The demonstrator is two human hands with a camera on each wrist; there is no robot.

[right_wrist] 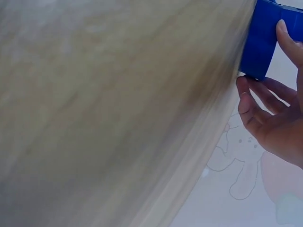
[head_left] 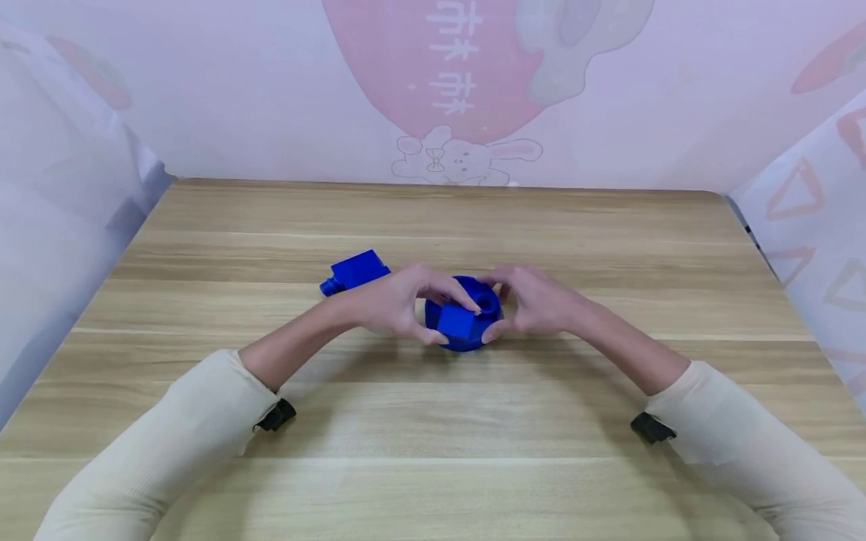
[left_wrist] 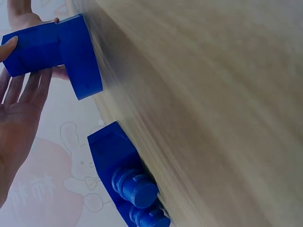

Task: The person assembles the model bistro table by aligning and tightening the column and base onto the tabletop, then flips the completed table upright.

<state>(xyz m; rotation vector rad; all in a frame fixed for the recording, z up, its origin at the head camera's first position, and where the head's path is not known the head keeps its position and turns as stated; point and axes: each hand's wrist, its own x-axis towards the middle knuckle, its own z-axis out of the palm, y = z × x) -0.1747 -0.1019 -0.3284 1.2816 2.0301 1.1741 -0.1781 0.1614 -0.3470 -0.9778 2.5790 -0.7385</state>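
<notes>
A round blue base (head_left: pixel 467 285) sits on the table with a blue block (head_left: pixel 456 321) standing on top and a round opening beside the block. My left hand (head_left: pixel 399 304) grips the block between thumb and fingers; the left wrist view shows the thumb on one side and fingers underneath. From the other side, my right hand (head_left: pixel 541 304) holds the base by its rim, its thumb against the blue surface (right_wrist: pixel 258 42) in the right wrist view. A separate blue piece (head_left: pixel 358 269), box-shaped with ridged round studs (left_wrist: pixel 137 189), lies behind my left forearm.
The wood-grain table (head_left: pixel 433 428) meets a pale printed wall panel (head_left: pixel 271 98) at its back edge. White printed sheets stand at the left and right. Black wrist devices (head_left: pixel 276 415) sit at both sleeve cuffs.
</notes>
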